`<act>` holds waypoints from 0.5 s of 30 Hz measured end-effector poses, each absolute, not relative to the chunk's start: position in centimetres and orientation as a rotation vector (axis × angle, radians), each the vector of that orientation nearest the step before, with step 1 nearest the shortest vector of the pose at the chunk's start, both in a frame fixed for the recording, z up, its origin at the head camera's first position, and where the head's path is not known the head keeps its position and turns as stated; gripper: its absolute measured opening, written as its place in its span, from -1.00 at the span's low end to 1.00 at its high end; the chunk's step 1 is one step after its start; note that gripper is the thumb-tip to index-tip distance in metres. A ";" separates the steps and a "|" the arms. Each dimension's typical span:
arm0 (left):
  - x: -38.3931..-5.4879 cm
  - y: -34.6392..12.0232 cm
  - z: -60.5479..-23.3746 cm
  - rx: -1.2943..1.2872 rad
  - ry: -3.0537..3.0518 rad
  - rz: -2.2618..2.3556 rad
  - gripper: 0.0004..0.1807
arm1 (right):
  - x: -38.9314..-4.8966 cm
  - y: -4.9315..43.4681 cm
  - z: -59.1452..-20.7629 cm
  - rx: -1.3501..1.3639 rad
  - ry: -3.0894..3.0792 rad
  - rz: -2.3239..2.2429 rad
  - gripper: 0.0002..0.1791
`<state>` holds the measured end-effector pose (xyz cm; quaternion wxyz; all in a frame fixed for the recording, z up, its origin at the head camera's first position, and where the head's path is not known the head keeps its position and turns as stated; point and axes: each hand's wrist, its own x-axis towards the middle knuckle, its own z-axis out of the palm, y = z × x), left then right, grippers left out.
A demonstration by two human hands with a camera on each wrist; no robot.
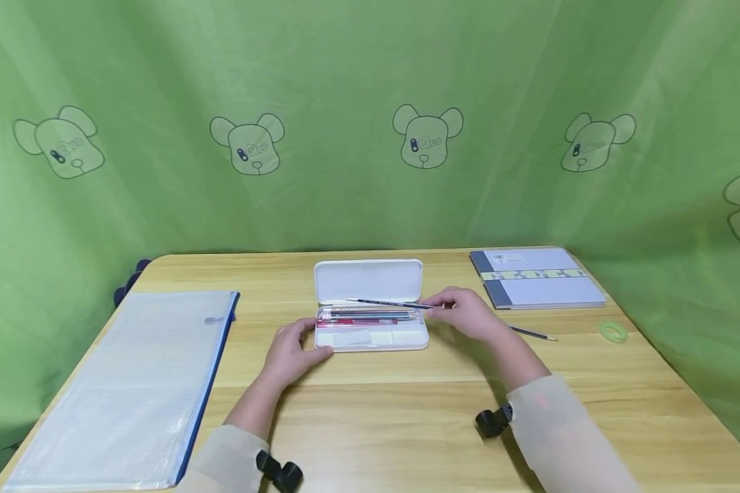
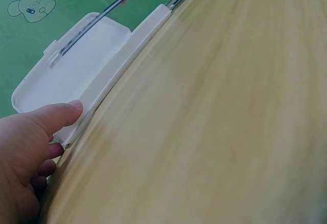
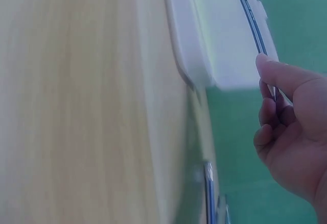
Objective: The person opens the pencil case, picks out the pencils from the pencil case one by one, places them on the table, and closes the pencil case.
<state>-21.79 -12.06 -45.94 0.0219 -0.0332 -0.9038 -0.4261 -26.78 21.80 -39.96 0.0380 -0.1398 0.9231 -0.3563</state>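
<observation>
A white pencil case (image 1: 410, 338) lies with its lid (image 1: 368, 281) raised at the back. Several pencils and pens (image 1: 358, 315) lie inside it, one of them red. My left hand (image 1: 290, 352) holds the case's left end, the thumb (image 2: 64, 116) on the front wall and the other fingers round the corner. Above the case's right side, my right hand (image 1: 469, 315) pinches a dark striped pencil (image 1: 385, 302) near one end. That pencil slants across the open case, its far end pointing left; in the right wrist view the hand (image 3: 296, 117) has thumb and fingers round it.
Another dark pencil (image 1: 533, 333) lies on the wooden table (image 1: 376, 431), right of the case. A grey-blue notebook (image 1: 549, 292) with a patterned band is at the back right, a green ring (image 1: 603, 333) in front of it. A translucent blue-edged zip folder (image 1: 129, 383) covers the left side.
</observation>
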 end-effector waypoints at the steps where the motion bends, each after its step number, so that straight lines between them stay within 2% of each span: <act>1: -21.8 -12.1 -46.0 -0.108 -2.798 -1.320 -0.28 | -26.6 22.3 -39.8 -0.427 2.840 -1.089 -0.71; 15: -21.8 -12.2 -46.1 -0.117 -2.795 -1.327 -0.27 | -23.4 30.1 -38.9 -0.275 2.932 -1.065 -0.62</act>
